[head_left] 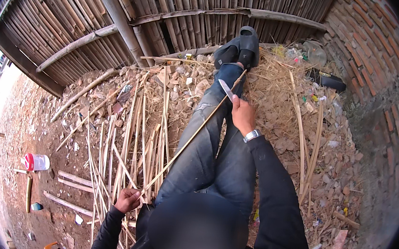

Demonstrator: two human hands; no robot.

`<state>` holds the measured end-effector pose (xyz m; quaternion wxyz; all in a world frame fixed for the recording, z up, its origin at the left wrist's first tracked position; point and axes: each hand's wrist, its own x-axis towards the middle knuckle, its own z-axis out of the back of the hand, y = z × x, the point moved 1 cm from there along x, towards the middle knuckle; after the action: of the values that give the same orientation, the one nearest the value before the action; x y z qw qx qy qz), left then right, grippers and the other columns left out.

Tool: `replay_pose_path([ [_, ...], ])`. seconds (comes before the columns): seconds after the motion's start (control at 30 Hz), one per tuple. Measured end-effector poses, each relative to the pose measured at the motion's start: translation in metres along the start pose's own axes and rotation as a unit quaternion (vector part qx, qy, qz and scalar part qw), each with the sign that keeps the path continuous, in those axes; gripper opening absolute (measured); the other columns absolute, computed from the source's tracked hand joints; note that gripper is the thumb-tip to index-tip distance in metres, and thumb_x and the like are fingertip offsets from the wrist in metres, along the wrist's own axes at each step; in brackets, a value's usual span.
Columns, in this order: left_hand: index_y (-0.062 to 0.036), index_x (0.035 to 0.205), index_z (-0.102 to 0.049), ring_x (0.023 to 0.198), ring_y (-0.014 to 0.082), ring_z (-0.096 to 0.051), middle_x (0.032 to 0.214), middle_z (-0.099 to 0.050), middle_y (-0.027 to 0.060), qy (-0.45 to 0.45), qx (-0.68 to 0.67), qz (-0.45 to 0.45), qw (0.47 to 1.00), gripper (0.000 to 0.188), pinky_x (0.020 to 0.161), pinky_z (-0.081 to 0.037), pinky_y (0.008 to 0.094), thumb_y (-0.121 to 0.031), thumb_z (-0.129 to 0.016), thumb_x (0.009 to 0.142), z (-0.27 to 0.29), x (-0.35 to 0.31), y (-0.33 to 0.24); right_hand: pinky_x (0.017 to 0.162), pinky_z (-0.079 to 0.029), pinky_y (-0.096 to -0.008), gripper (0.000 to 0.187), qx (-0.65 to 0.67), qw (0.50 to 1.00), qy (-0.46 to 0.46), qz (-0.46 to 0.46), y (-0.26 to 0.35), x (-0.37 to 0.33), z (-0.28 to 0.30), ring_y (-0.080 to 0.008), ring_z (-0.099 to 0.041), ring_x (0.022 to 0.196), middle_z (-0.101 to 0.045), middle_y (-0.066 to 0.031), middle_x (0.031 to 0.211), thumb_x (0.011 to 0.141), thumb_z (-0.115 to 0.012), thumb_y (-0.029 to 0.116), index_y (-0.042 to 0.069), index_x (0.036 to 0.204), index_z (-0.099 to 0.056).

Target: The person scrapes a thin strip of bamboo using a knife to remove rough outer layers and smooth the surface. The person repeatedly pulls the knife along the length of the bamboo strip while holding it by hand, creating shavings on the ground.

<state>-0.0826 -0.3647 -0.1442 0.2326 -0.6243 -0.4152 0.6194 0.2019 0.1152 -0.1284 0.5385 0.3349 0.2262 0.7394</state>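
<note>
Two walls bound the spot: a slatted wall (185, 26) of split canes across the far side and a brick wall (376, 60) on the right. Between them lies ground (277, 128) strewn with rubble and straw. The person's legs (194, 172), in faded jeans, stretch forward over it. Many loose strips (154, 144) lie in a rough bundle left of the legs. One long strip (186, 146) slants across the legs, from beside the left hip up to the shins. Dark shoes (249, 42) cover the feet, near the slatted wall. A pale tub (42, 162) with a red end lies on its side at far left. The left hand (127, 200) grips the long strip's near end. The right hand (243, 115) is closed around a knife (225, 89), its blade at the strip's farther part; whether they touch I cannot tell. A silvery watch (252, 135) circles the right wrist.
</note>
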Motion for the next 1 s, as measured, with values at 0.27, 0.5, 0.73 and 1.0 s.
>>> replay_pose_path([
  [0.27,-0.0137,0.070,-0.044,0.042,0.0063,-0.032,0.054,-0.035,-0.0064,0.016,-0.048,0.002,0.999,0.044,0.041,-0.021,0.0272,-0.025,-0.052,0.111,-0.042,0.034,-0.029,0.059,-0.050,-0.0620,0.044,0.030,0.974,0.191,0.114,0.070,-0.151,0.001,-0.0508,-0.064,0.066,-0.065,-0.0266,0.068,0.108,-0.052,0.040,0.006,0.083,-0.063],
  [0.5,-0.0143,0.071,-0.044,0.041,0.0072,-0.031,0.053,-0.035,-0.0049,0.027,-0.062,0.018,0.998,0.042,0.040,-0.021,0.0268,-0.026,-0.050,0.112,-0.043,0.040,-0.038,0.063,-0.049,-0.0618,0.049,-0.014,0.999,-0.019,0.022,0.011,-0.032,0.008,-0.0506,-0.065,0.071,-0.068,-0.0268,0.074,0.109,-0.050,0.041,0.004,0.083,-0.069],
  [0.73,-0.0115,0.075,-0.051,0.041,0.0071,-0.032,0.054,-0.036,-0.0050,-0.006,-0.063,0.005,0.998,0.039,0.041,-0.021,0.0270,-0.024,-0.050,0.112,-0.067,0.056,-0.047,0.067,-0.051,-0.0610,0.048,0.013,0.996,0.065,0.066,0.033,-0.068,-0.013,-0.0504,-0.066,0.072,-0.068,-0.0272,0.075,0.110,-0.049,0.040,0.003,0.085,-0.068],
  [1.0,0.0003,0.101,-0.069,0.040,0.0082,-0.035,0.055,-0.044,-0.0019,-0.004,-0.041,-0.013,0.999,0.036,0.040,-0.025,0.0271,-0.028,-0.050,0.112,-0.109,0.112,-0.096,0.058,-0.049,-0.0581,0.041,0.083,0.977,0.177,0.080,0.070,-0.188,-0.005,-0.0490,-0.064,0.067,-0.064,-0.0253,0.070,0.110,-0.053,0.032,0.002,0.082,-0.062],
])
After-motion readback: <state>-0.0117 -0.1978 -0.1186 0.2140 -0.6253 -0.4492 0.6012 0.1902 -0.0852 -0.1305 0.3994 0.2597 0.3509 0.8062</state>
